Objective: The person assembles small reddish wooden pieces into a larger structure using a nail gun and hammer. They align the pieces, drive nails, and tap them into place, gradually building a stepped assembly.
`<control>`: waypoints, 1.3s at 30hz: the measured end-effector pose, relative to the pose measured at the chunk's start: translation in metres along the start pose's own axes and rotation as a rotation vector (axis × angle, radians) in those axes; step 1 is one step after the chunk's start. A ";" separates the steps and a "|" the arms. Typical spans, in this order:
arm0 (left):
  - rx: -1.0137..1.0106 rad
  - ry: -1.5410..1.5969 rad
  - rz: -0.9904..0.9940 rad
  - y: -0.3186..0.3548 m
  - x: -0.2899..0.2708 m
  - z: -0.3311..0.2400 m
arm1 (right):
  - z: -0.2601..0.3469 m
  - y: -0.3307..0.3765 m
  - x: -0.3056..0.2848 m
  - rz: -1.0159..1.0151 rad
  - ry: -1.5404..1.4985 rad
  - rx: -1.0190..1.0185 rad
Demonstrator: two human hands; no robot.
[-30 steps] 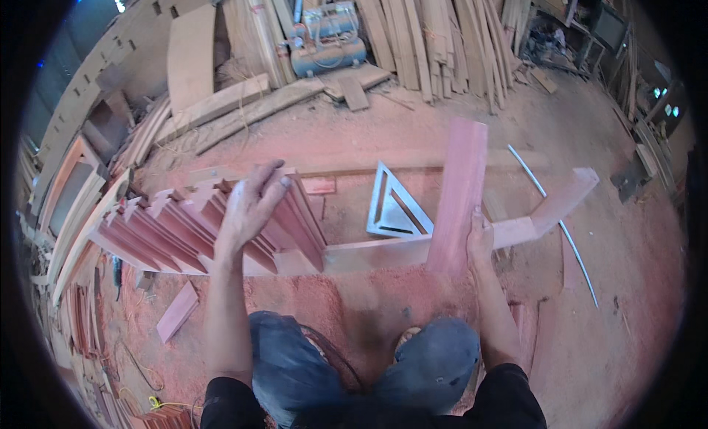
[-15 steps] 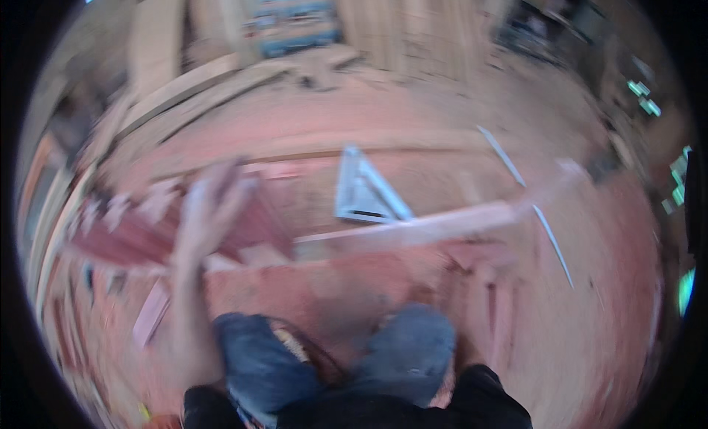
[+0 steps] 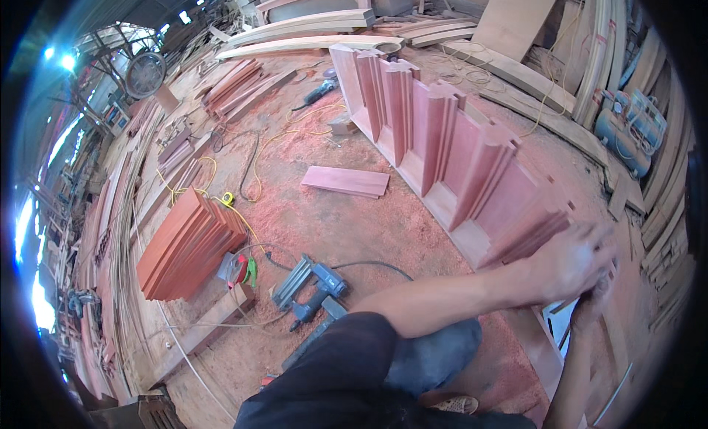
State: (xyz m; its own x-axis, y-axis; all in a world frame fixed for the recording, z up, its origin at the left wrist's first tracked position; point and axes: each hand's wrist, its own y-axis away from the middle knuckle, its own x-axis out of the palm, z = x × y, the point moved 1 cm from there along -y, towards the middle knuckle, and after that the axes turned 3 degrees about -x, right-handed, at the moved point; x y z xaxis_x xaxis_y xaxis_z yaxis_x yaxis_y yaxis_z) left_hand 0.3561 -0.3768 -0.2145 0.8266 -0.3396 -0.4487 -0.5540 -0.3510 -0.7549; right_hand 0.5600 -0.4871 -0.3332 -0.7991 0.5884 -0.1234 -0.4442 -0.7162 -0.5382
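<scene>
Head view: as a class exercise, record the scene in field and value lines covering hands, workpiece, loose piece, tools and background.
Hands: left hand and right hand close together; grip unclear
Workpiece: pink wooden assembly with upright panels, beside the hands
Loose piece: pink board, lying flat
Tools: blue-grey power tool; yellow tape measure by reddish board stack
Background: blue compressor
</scene>
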 end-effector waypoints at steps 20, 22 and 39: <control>-1.206 -1.012 1.046 0.442 -0.333 0.529 | 0.055 0.021 0.056 -0.398 -0.144 0.198; -1.053 -0.885 0.952 0.438 -0.343 0.559 | 0.055 0.026 0.057 -0.444 -0.109 0.184; -0.720 -1.132 1.351 0.354 -0.251 0.402 | 0.057 0.016 0.068 -0.418 -0.164 0.098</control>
State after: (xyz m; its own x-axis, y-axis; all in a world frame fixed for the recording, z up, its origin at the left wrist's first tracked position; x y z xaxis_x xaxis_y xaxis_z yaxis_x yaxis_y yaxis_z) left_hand -0.0075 -0.0656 -0.5614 -0.6300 -0.1144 -0.7681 -0.4768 -0.7238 0.4988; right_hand 0.4756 -0.4798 -0.3027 -0.5929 0.7730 0.2257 -0.7722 -0.4663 -0.4315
